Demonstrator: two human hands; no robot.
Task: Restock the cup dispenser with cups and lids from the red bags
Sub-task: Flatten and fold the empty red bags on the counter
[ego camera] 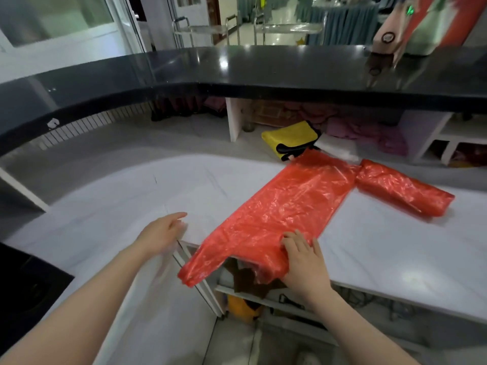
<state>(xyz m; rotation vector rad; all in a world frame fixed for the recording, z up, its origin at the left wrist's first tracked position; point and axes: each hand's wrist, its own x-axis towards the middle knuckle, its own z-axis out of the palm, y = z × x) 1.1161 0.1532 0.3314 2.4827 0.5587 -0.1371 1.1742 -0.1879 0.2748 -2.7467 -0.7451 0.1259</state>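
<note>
Near edge: two bare forearms reach over a white marble-look counter, with open shelving showing below its front edge.
Right hand: the right hand rests on the near end of a flattened red bag, fingers curled and bunching the plastic where it droops over the counter's edge.
Left hand: the left hand, blurred, hovers just left of the bag with fingers loosely extended, holding nothing and apart from the plastic.
Bag: it lies flat and diagonal across the counter, running from the right hand's grip up and away to the right.
Second bag: a rolled red bag lies beyond, its near end touching the far end of the flat one.
Mid counter: a folded yellow cloth with black trim sits behind the bags.
Far: a raised black glossy ledge curves around the work area; beyond it, metal-framed carts and a bright tiled hall.
</note>
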